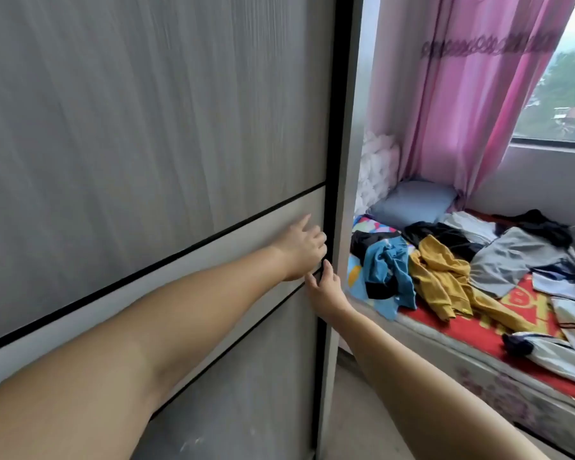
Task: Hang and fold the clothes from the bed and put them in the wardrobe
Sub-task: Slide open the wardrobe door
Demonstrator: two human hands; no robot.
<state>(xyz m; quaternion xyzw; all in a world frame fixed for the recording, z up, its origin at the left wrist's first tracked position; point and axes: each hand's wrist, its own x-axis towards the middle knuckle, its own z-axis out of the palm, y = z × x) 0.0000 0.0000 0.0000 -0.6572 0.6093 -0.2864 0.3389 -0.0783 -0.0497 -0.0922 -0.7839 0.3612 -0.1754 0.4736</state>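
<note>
The wardrobe's grey sliding door point(146, 127) fills the left of the view and is closed. My left hand point(304, 249) reaches to the door's black right edge point(330, 161), with its fingers curled round that edge. Just below, my right hand point(326, 288) touches the same edge with straight fingers. To the right a heap of clothes lies on the bed point(458, 330): a blue garment point(390, 270), a yellow one point(442, 277), a grey one point(512, 257), a black one point(445, 234) and white pieces point(571, 327).
A grey side panel point(346, 194) stands between the wardrobe door and the bed. A blue pillow point(412, 200) lies at the bed's head, under a pink curtain point(462, 94) and a window point(568, 81). A narrow strip of floor point(356, 410) runs between wardrobe and bed.
</note>
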